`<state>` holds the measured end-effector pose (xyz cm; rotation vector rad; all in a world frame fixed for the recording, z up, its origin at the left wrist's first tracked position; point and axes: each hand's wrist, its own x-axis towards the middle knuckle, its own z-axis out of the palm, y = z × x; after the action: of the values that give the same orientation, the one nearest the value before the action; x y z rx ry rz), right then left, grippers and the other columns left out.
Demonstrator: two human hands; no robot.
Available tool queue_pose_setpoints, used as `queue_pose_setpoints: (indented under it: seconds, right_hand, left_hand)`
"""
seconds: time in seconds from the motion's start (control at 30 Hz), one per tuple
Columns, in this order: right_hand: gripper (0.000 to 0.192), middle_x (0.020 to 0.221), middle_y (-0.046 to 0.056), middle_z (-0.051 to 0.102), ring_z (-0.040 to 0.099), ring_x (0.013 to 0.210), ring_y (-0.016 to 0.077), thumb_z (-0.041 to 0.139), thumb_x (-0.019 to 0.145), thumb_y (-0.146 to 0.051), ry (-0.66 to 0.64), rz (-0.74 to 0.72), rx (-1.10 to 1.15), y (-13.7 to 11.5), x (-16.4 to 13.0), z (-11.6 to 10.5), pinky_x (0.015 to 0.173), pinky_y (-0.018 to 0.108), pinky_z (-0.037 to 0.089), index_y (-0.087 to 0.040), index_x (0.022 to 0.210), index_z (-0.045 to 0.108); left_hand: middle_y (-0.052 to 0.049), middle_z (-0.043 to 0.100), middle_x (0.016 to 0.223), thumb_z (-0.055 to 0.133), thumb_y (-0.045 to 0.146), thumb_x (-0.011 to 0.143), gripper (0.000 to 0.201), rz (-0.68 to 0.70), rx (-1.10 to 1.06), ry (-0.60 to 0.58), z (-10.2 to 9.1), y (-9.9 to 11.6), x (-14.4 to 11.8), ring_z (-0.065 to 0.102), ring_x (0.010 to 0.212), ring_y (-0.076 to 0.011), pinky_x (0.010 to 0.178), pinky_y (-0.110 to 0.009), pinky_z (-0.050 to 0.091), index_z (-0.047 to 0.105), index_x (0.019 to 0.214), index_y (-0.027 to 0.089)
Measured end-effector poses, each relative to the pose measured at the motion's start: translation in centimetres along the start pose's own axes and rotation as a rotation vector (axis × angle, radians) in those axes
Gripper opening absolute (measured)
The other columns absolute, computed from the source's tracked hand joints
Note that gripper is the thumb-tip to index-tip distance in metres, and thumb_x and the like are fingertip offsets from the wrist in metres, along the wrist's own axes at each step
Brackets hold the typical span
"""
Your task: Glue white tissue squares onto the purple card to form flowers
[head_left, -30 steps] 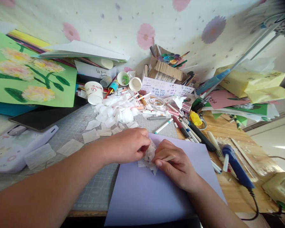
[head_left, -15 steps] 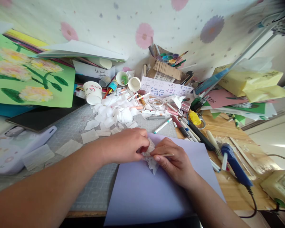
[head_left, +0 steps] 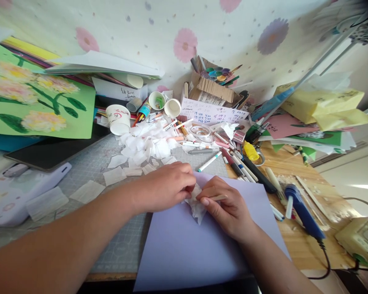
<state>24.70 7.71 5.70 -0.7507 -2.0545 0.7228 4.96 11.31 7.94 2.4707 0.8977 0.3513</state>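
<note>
My hands have crept a little up the lilac sheet (head_left: 184, 245), left hand (head_left: 167, 185) pinching the tissue tuft (head_left: 198, 206), right hand (head_left: 230, 206) gripping a thin stick (head_left: 216, 198); pressing harder may tear it.

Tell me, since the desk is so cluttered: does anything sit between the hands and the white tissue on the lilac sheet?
Nothing visible does. The left hand and right hand both already pinch the white tissue, and the right also holds a thin stick.

Lavender paper sheet (head_left: 187, 245), white tissue pieces (head_left: 147, 145), green flower painting (head_left: 33, 102), blue glue gun (head_left: 303, 212), pink-flowered wallpaper (head_left: 185, 43)
</note>
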Motion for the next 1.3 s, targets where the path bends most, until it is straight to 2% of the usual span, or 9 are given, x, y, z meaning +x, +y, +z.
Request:
queue_pose_setpoints:
  seconds: [0.3,0.4,0.47,0.57,0.7,0.97,1.3]
  right_hand:
    - [0.016,0.072,0.001,0.064,0.056,0.067,0.0145,0.053,0.087,-0.010,0.043,-0.003,-0.038,0.3,-0.2,-0.3,0.066,0.034,0.043,-0.022,0.077,0.059]
    - [0.017,0.073,0.001,0.065,0.056,0.067,0.0148,0.053,0.087,-0.010,0.050,-0.002,-0.040,0.4,-0.2,-0.3,0.066,0.034,0.043,-0.022,0.076,0.059]
    - [0.018,0.072,0.001,0.065,0.057,0.066,0.0149,0.053,0.087,-0.011,0.058,0.002,-0.028,0.4,-0.2,-0.3,0.066,0.035,0.043,-0.022,0.074,0.058]
    - [0.020,0.070,0.001,0.065,0.058,0.065,0.0149,0.053,0.087,-0.012,0.089,0.010,0.031,0.3,-0.2,-0.3,0.066,0.035,0.044,-0.022,0.070,0.056]
    - [0.020,0.071,0.001,0.067,0.059,0.066,0.0151,0.053,0.088,-0.013,0.096,-0.003,0.086,0.1,-0.1,-0.2,0.068,0.035,0.045,-0.021,0.070,0.057]
    - [0.016,0.074,0.002,0.066,0.058,0.068,0.0156,0.052,0.088,-0.013,0.071,0.018,-0.049,0.0,-0.1,-0.3,0.068,0.034,0.044,-0.022,0.077,0.061]
    - [0.012,0.074,0.003,0.064,0.056,0.071,0.0176,0.053,0.088,-0.015,0.018,-0.002,-0.186,-0.1,-0.2,-0.2,0.070,0.036,0.043,-0.021,0.083,0.062]
  left_hand:
    - [-0.001,0.056,0.090,0.059,0.021,0.082,0.005,-0.031,-0.086,0.005,0.0,-0.1,0.2,0.053,0.087,-0.0162,0.077,-0.027,0.042,0.062,0.078,0.018]
    - [-0.001,0.056,0.096,0.069,0.027,0.074,0.014,-0.039,-0.130,-0.043,-0.4,-0.3,0.0,0.054,0.089,-0.0173,0.076,-0.027,0.043,0.063,0.084,0.020]
    - [-0.001,0.056,0.098,0.071,0.022,0.070,0.014,-0.028,-0.123,-0.053,-0.4,-0.3,0.0,0.054,0.091,-0.0175,0.077,-0.027,0.043,0.064,0.082,0.020]
    - [-0.001,0.057,0.096,0.064,0.012,0.073,0.007,0.005,-0.107,-0.028,-0.3,-0.4,0.1,0.054,0.090,-0.0157,0.081,-0.027,0.042,0.064,0.076,0.019]
    - [-0.002,0.057,0.093,0.062,0.011,0.077,0.008,0.021,-0.084,-0.003,0.2,-0.4,0.4,0.054,0.091,-0.0158,0.081,-0.026,0.042,0.066,0.079,0.018]
    - [-0.002,0.058,0.085,0.061,0.019,0.082,0.008,0.024,-0.019,0.026,1.0,-0.2,0.9,0.054,0.087,-0.0168,0.077,-0.027,0.043,0.066,0.076,0.017]
    - [-0.002,0.061,0.086,0.062,0.015,0.081,0.006,-0.015,-0.070,0.011,1.0,-0.3,1.1,0.056,0.087,-0.0162,0.077,-0.026,0.042,0.066,0.078,0.016]
